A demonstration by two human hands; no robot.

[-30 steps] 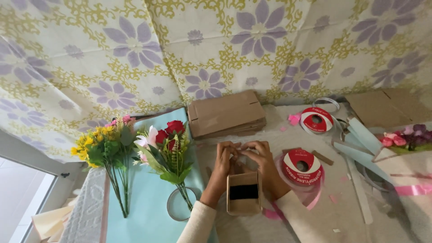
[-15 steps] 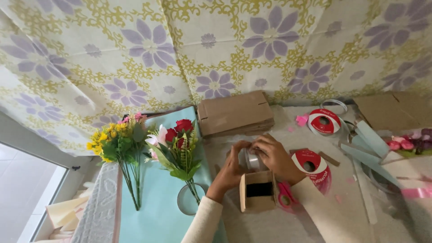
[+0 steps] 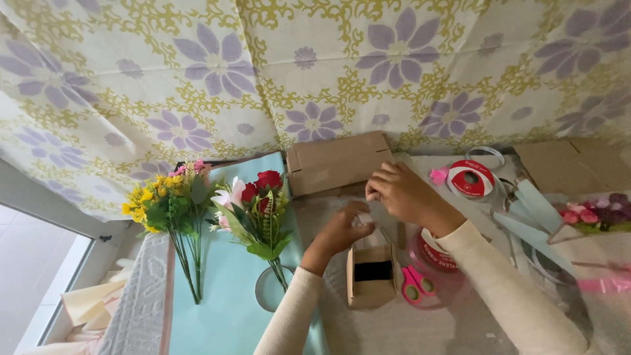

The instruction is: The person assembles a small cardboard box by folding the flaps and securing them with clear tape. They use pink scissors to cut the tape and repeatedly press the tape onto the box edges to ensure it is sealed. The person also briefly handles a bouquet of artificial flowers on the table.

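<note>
- A small brown cardboard box point(image 3: 371, 279) stands on the surface point(image 3: 460, 329) just below centre, open toward the camera, with a dark interior.
- The left hand point(image 3: 342, 233) rests at the box's upper rim, at 11 o'clock from the box; the fingers are curled against a pale flap or strip there. What exactly they pinch cannot be told.
- The right hand point(image 3: 404, 194) hovers at 1 o'clock from the box, fingers bent and closed together on the same pale piece; the grip itself is hidden.
- Pink-handled scissors point(image 3: 415, 284) lie just beside the box at 3 o'clock, touching a red ribbon spool point(image 3: 439, 253) under the right forearm.
- A flat folded cardboard box point(image 3: 338, 161) lies at 12 o'clock, near the patterned floral cloth point(image 3: 263, 72).
- A second red-and-white ribbon spool point(image 3: 470, 179) sits at 2 o'clock, well apart from the small box.
- A bouquet of red and pink flowers point(image 3: 256, 210) lies at 9 o'clock on a light blue sheet point(image 3: 223, 309); a yellow bouquet point(image 3: 164, 204) lies further out at 9 o'clock.
- Pink artificial flowers point(image 3: 591, 213) lie at the far 3 o'clock edge.
</note>
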